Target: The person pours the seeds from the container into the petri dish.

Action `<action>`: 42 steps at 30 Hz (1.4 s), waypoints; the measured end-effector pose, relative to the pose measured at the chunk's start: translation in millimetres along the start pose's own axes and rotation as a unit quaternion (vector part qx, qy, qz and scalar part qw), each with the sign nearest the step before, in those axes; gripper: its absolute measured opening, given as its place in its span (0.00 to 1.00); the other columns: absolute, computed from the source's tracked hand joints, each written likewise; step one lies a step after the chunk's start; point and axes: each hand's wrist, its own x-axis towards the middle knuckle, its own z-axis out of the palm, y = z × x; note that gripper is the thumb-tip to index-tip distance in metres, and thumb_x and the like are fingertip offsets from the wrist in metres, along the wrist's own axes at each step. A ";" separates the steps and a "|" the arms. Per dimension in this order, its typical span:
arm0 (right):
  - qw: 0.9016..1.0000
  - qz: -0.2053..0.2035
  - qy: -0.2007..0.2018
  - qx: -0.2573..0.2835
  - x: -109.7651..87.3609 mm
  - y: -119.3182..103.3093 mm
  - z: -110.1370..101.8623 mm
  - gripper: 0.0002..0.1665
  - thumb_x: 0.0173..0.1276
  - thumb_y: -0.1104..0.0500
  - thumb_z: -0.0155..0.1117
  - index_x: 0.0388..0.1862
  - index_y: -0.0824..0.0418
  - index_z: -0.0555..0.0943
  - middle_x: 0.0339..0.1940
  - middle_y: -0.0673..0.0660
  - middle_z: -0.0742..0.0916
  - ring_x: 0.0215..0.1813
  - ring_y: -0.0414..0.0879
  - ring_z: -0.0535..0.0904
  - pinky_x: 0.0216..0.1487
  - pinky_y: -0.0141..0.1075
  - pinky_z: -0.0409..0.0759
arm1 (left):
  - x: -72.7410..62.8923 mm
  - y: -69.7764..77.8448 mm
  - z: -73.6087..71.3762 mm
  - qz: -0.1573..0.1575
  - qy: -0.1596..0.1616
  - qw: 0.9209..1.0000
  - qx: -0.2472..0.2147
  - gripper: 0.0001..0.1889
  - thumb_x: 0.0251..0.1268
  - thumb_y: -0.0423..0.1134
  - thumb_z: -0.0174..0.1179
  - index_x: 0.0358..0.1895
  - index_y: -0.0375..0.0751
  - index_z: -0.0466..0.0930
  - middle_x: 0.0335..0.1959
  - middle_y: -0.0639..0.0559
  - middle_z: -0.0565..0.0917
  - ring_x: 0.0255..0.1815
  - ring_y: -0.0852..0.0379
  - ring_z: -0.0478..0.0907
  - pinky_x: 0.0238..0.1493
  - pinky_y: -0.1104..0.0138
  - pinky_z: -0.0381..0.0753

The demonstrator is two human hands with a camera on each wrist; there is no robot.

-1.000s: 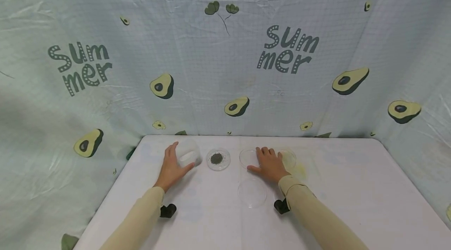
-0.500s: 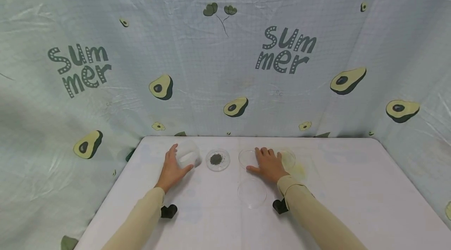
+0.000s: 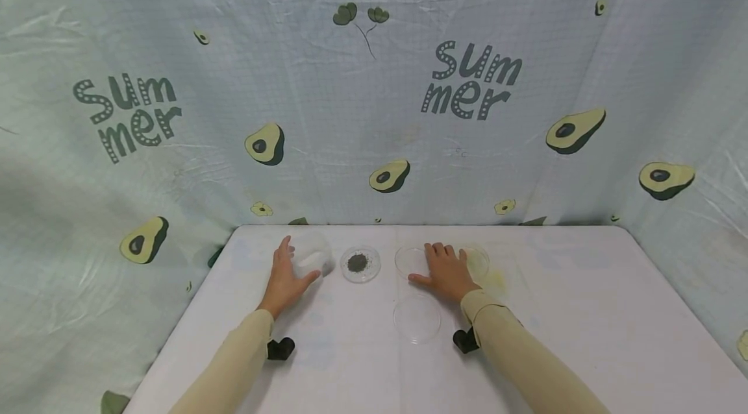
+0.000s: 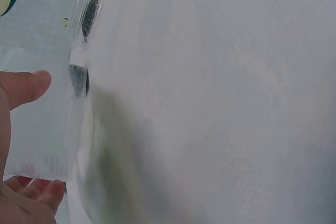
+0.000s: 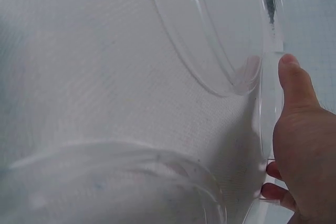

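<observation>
In the head view my left hand (image 3: pixel 285 281) curves round a clear, beaker-like container (image 3: pixel 310 263) at the far left of the table. The left wrist view shows the thumb lying across the translucent container (image 4: pixel 42 129), with fingertips at its other side. My right hand (image 3: pixel 447 273) rests with fingers spread over the right part of a clear petri dish (image 3: pixel 403 266). The right wrist view has its thumb and fingertips near that dish's rim (image 5: pixel 266 124); contact is hard to see. Dark grey powder (image 3: pixel 358 263) lies in another petri dish (image 3: pixel 374 274) between the hands.
A clear dish (image 3: pixel 417 319) sits in front of my right hand. Another dish (image 3: pixel 480 263) with a yellowish tint lies right of it, beside a faint yellow stain (image 3: pixel 497 281) on the white tabletop (image 3: pixel 573 323). A printed curtain (image 3: pixel 327 109) hangs behind.
Both hands and the dishes keep their places. Only the head view shifts slightly.
</observation>
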 end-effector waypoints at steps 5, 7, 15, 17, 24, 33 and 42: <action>1.000 0.003 0.001 0.004 -1.2 -0.3 -1.7 0.52 0.57 0.29 0.63 0.68 0.64 0.68 0.62 0.64 0.77 0.64 0.61 0.70 0.65 0.67 0.62 | -1.8 4.9 -1.3 0.023 0.021 0.999 -0.008 0.55 0.56 0.43 0.70 0.76 0.40 0.37 0.72 0.33 0.53 0.72 0.36 0.58 0.71 0.43 0.60; 1.000 0.004 0.001 0.001 -0.5 -0.2 -0.9 0.52 0.57 0.28 0.62 0.68 0.63 0.68 0.62 0.64 0.77 0.65 0.61 0.70 0.65 0.67 0.61 | -2.0 6.8 -1.4 0.029 0.030 0.999 -0.012 0.55 0.55 0.43 0.70 0.76 0.41 0.38 0.72 0.34 0.54 0.72 0.37 0.58 0.71 0.42 0.60; 1.000 0.001 -0.001 0.000 0.4 2.4 0.8 0.55 0.56 0.26 0.61 0.71 0.63 0.66 0.64 0.64 0.76 0.66 0.61 0.69 0.66 0.68 0.59 | -0.1 13.7 1.5 0.027 0.019 0.999 -0.018 0.52 0.54 0.42 0.71 0.75 0.41 0.41 0.70 0.36 0.58 0.71 0.40 0.58 0.69 0.44 0.62; 1.000 -0.001 -0.001 0.002 -0.8 2.7 -0.3 0.55 0.57 0.27 0.61 0.70 0.64 0.65 0.64 0.64 0.76 0.66 0.61 0.70 0.66 0.67 0.60 | 0.6 15.2 2.1 0.029 0.018 0.999 -0.014 0.52 0.54 0.42 0.71 0.75 0.41 0.42 0.70 0.36 0.58 0.71 0.40 0.59 0.69 0.44 0.63; 1.000 -0.013 0.000 0.006 -4.2 2.3 -3.0 0.52 0.58 0.29 0.61 0.69 0.65 0.67 0.64 0.64 0.76 0.66 0.60 0.70 0.65 0.66 0.62 | 3.3 20.1 3.2 0.049 0.023 0.998 -0.015 0.53 0.52 0.42 0.73 0.75 0.42 0.44 0.70 0.37 0.59 0.70 0.41 0.60 0.70 0.46 0.64; 1.000 -0.010 -0.006 0.004 -3.9 0.9 -5.0 0.50 0.59 0.30 0.63 0.68 0.63 0.67 0.63 0.64 0.76 0.64 0.60 0.70 0.63 0.62 0.67 | 4.8 32.2 9.9 0.095 0.017 0.995 -0.020 0.52 0.52 0.40 0.72 0.75 0.39 0.44 0.70 0.37 0.61 0.71 0.41 0.60 0.71 0.46 0.62; 1.000 -0.010 -0.011 -0.004 -2.8 1.5 -3.8 0.51 0.59 0.29 0.61 0.70 0.62 0.66 0.64 0.63 0.75 0.65 0.60 0.69 0.62 0.61 0.68 | 9.0 49.7 19.5 0.120 0.006 0.993 -0.018 0.50 0.52 0.41 0.73 0.74 0.41 0.47 0.70 0.39 0.60 0.71 0.42 0.62 0.71 0.46 0.63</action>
